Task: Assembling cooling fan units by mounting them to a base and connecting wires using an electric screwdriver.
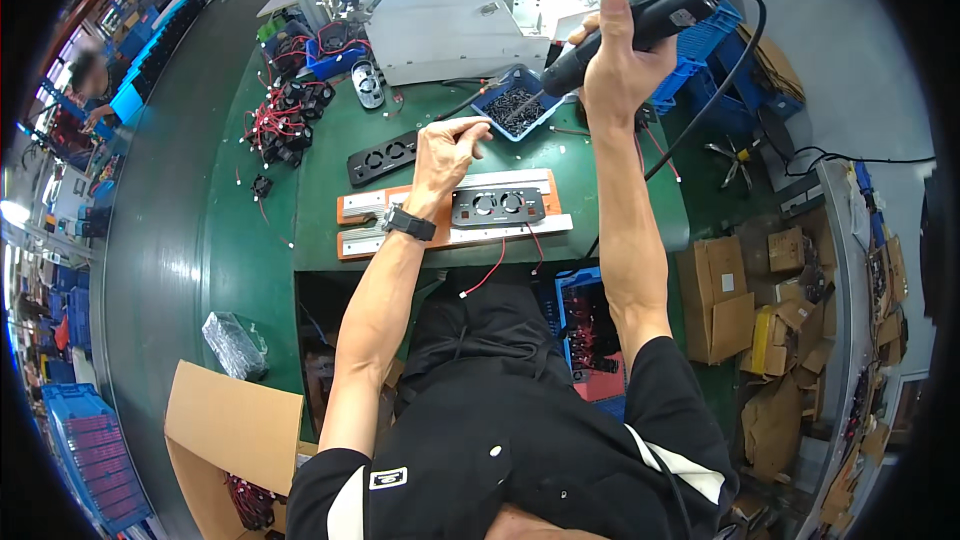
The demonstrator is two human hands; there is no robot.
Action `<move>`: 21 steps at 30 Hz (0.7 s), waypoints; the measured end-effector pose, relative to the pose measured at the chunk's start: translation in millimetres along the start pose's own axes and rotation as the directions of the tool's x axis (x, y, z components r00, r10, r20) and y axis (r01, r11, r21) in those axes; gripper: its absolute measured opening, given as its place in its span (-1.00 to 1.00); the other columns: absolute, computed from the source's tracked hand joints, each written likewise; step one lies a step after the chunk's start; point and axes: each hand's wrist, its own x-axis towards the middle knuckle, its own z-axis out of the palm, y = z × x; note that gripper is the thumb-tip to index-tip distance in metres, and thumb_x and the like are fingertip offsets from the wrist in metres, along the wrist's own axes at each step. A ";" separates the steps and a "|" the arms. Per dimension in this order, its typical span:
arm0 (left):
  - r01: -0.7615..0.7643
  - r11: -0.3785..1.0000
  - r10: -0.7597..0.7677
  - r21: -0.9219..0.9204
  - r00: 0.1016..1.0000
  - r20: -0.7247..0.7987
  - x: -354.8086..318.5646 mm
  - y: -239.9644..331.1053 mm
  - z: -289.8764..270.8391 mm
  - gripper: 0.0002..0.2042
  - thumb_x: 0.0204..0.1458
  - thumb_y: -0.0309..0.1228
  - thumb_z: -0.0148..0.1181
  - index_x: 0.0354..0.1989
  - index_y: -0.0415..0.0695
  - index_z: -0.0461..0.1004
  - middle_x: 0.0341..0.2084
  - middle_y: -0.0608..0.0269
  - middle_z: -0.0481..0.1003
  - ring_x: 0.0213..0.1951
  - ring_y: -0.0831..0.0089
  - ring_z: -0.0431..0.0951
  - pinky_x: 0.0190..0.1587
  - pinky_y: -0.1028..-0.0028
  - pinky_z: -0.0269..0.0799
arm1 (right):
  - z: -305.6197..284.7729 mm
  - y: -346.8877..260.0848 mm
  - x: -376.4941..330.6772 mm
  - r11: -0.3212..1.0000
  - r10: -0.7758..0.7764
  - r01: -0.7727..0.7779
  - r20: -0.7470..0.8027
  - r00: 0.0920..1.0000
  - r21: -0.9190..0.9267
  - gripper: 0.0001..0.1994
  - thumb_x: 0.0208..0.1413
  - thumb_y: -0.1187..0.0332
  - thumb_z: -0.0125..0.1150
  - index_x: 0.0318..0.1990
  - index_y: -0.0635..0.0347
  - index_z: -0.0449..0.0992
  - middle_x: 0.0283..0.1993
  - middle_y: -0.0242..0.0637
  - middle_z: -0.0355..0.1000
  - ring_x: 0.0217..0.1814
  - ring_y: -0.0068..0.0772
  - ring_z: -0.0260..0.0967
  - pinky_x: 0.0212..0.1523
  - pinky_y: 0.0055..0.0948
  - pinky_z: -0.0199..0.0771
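My right hand (622, 75) is wrapped around a black electric screwdriver (655, 20), raised at the upper right. The tool slants down to the left, its tip over a blue bin (521, 133) of small dark screws (513, 108). My left hand (452, 152) is closed in a pinch beside the bin's near left side; whatever it holds is too small or hidden. Below it, a black panel with two fans (497, 207) lies in an orange and silver fixture (360, 243), with red wires (490, 278) hanging toward me. Another black fan panel (380, 159) lies left of that hand.
Loose fans with red wires (285, 120) are heaped at the left of the green bench (340, 100). A grey metal machine (440, 25) stands behind the bin. The screwdriver's cable (745, 55) loops down on the right. Cardboard boxes (716, 290) stand at right, and a person (92, 85) is far left.
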 end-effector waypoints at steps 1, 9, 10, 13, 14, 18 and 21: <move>0.004 1.000 -0.003 0.013 1.000 -0.017 0.0 -4.2 -1.5 -0.86 0.15 -0.44 0.37 -0.20 -0.23 0.73 -0.44 0.22 0.68 -0.52 0.55 0.58 -0.44 0.55 0.47 | -3.5 -4.9 0.3 1.000 0.021 -0.021 -0.013 1.000 -0.004 -0.70 0.21 0.35 0.44 -0.10 0.26 0.40 -0.49 -0.33 0.42 -0.56 -0.46 0.43 -0.47 -0.44 0.55; -0.249 0.742 0.257 0.623 0.963 0.078 3.4 -67.1 -31.2 -0.86 0.03 -0.46 0.41 -0.25 -0.22 0.72 -0.38 -0.01 0.67 -0.37 0.18 0.68 -0.24 0.38 0.56 | -17.5 -8.8 -18.1 0.985 0.123 -0.114 0.064 0.990 -0.126 -0.72 0.20 0.32 0.46 -0.20 0.24 0.44 -0.45 -0.29 0.49 -0.53 -0.48 0.45 -0.42 -0.48 0.50; -0.236 0.747 0.235 0.621 0.968 0.085 2.5 -67.2 -33.9 -0.84 0.05 -0.47 0.39 -0.21 -0.24 0.71 -0.36 -0.03 0.68 -0.38 0.23 0.69 -0.26 0.40 0.57 | -17.3 -7.6 -20.5 0.986 0.123 -0.115 0.058 0.991 -0.123 -0.72 0.20 0.32 0.46 -0.20 0.24 0.44 -0.45 -0.29 0.49 -0.53 -0.48 0.45 -0.42 -0.48 0.50; -0.127 0.823 0.110 0.553 0.992 0.064 -1.8 -53.1 -34.4 -0.80 0.08 -0.46 0.37 -0.15 -0.28 0.69 -0.35 -0.01 0.70 -0.40 0.36 0.70 -0.31 0.45 0.57 | -19.0 -4.6 -25.3 0.982 0.168 -0.162 0.064 0.984 -0.092 -0.73 0.21 0.31 0.45 -0.21 0.22 0.43 -0.46 -0.31 0.49 -0.53 -0.48 0.44 -0.41 -0.48 0.50; -0.018 0.878 0.002 0.478 0.999 0.035 -4.7 -42.7 -34.0 -0.78 0.10 -0.45 0.37 -0.12 -0.29 0.68 -0.36 0.02 0.70 -0.41 0.43 0.71 -0.34 0.49 0.56 | -20.2 -5.6 -26.6 0.982 0.168 -0.162 0.053 0.984 -0.095 -0.73 0.21 0.31 0.45 -0.21 0.22 0.43 -0.46 -0.31 0.49 -0.53 -0.48 0.44 -0.41 -0.48 0.50; 0.237 0.901 -0.256 -0.362 0.967 -0.004 -33.3 -13.3 -36.8 -0.78 0.25 -0.35 0.32 -0.08 -0.25 0.63 -0.25 0.07 0.70 -0.44 0.52 0.68 -0.41 0.61 0.57 | -10.0 -16.2 -32.3 0.974 0.205 -0.208 0.048 0.978 0.091 -0.67 0.24 0.26 0.42 -0.05 0.23 0.40 -0.43 -0.31 0.44 -0.45 -0.46 0.45 -0.43 -0.43 0.54; 0.262 0.663 -0.292 -0.701 0.953 0.080 -60.7 -6.0 -27.5 -0.77 0.26 -0.32 0.31 -0.06 -0.24 0.60 -0.22 0.05 0.69 -0.43 0.49 0.69 -0.41 0.60 0.60 | -1.3 -37.0 -33.2 0.955 0.169 -0.168 0.015 0.985 0.245 -0.55 0.26 0.12 0.38 0.09 0.20 0.36 -0.36 -0.34 0.38 -0.38 -0.44 0.46 -0.46 -0.36 0.60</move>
